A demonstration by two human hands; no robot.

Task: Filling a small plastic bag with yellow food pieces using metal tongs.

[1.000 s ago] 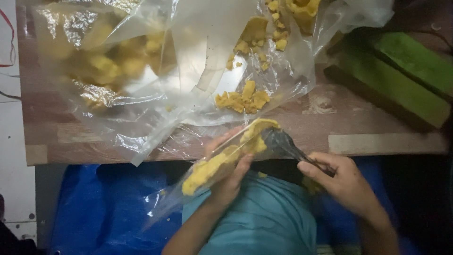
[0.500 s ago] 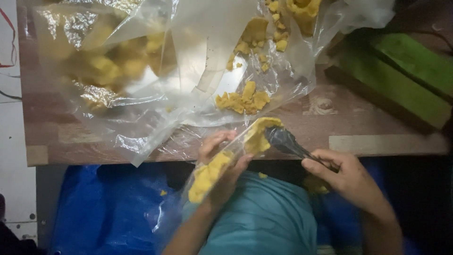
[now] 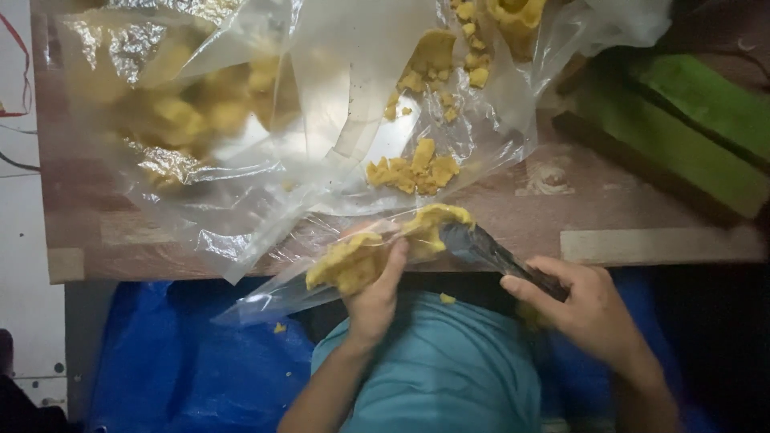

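My left hand (image 3: 375, 298) grips a small clear plastic bag (image 3: 281, 290) holding a lump of yellow dough-like food (image 3: 353, 261) at the table's near edge. My right hand (image 3: 589, 309) holds the handle of a dark metal spoon (image 3: 489, 250), whose bowl rests against the yellow lump at the bag's mouth. More yellow pieces (image 3: 413, 170) lie loose on a wide clear plastic sheet (image 3: 321, 120) spread over the wooden table (image 3: 626, 208).
A larger clear bag with yellow chunks (image 3: 184, 112) sits at the back left. Green blocks (image 3: 698, 120) lie at the right. Blue plastic sheeting (image 3: 184, 361) covers the floor below. A few yellow crumbs lie on my teal shirt (image 3: 445, 369).
My left hand has shifted its hold on the small bag and drawn the yellow lump slightly left. The spoon stays against the lump, and my right hand has moved little.
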